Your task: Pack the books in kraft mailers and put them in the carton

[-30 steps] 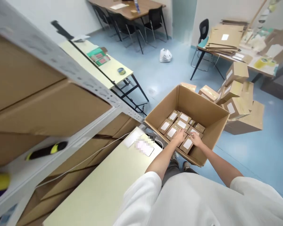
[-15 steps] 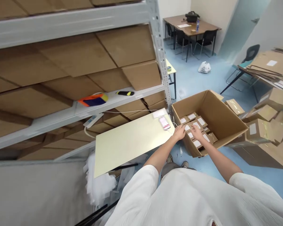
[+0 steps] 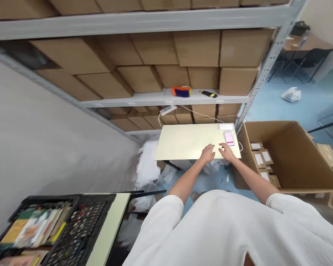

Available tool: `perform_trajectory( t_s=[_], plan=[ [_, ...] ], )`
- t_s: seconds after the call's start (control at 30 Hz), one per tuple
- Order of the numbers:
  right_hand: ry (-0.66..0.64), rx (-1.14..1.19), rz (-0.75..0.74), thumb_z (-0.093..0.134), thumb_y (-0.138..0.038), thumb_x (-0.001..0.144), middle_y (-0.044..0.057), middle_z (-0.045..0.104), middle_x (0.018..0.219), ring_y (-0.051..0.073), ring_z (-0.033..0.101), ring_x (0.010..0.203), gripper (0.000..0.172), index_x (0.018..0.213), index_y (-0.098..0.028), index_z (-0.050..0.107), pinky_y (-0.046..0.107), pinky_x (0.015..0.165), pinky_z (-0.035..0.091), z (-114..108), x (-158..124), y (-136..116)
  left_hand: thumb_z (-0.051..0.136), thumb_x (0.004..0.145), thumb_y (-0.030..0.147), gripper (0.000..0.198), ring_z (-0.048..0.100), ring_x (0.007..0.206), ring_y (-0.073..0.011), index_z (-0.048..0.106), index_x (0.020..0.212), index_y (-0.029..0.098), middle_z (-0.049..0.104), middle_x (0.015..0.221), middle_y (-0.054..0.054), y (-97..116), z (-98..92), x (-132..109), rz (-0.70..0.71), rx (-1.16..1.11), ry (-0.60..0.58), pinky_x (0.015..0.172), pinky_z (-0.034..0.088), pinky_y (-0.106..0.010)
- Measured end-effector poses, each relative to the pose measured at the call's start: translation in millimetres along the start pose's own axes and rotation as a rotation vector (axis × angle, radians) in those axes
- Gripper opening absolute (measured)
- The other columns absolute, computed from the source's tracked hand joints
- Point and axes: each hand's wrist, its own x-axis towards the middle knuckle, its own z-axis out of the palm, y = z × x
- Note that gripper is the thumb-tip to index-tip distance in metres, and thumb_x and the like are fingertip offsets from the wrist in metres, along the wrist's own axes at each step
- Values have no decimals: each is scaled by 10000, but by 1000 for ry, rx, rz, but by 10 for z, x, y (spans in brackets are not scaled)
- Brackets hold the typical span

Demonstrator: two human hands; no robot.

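Over the front part of a pale yellow tabletop [image 3: 183,142], my left hand [image 3: 208,153] has its fingers apart and holds nothing. My right hand [image 3: 226,151] is close beside it, fingers spread, also with nothing in it. A phone [image 3: 229,138] with a lit screen lies just beyond my right hand. Behind the phone is a flat white object [image 3: 225,126] at the table's back right corner. To the right of the table stands a large open carton [image 3: 302,159], with several small labelled boxes [image 3: 258,159] inside along its left side.
Metal shelving [image 3: 144,99] full of brown boxes rises behind the table. On its ledge lie an orange and blue item [image 3: 181,91] and a yellow-black cutter [image 3: 208,94]. Black crates [image 3: 80,225] stand at lower left. White wrapping [image 3: 148,162] is heaped left of the table.
My view has turned left. Both hands have left the small boxes in the large carton and moved over the tabletop, empty.
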Motion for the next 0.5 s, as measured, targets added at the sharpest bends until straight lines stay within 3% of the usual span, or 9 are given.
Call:
perform_trajectory(
  t_s=[0.27,0.5],
  plan=[
    [-229,29,-118,591,-373,995,169,669,1463,287,737,1182,440,1388,-216,715,511,1087,615,1517,255,-1132,532,1083,252,615,428,1666,-276,474,1694,231,448,1803,-141,-1488,-508,-1193,-237,-60,134,1357,378,-479],
    [-525,36,-340,587,-394,996,175,667,1498,304,736,1205,495,1450,-225,687,526,1064,625,2798,386,-2183,532,1080,257,563,465,1625,-294,530,1643,263,510,1750,-125,-2398,-752,-2374,-614,-151,375,1344,380,-511]
  ],
)
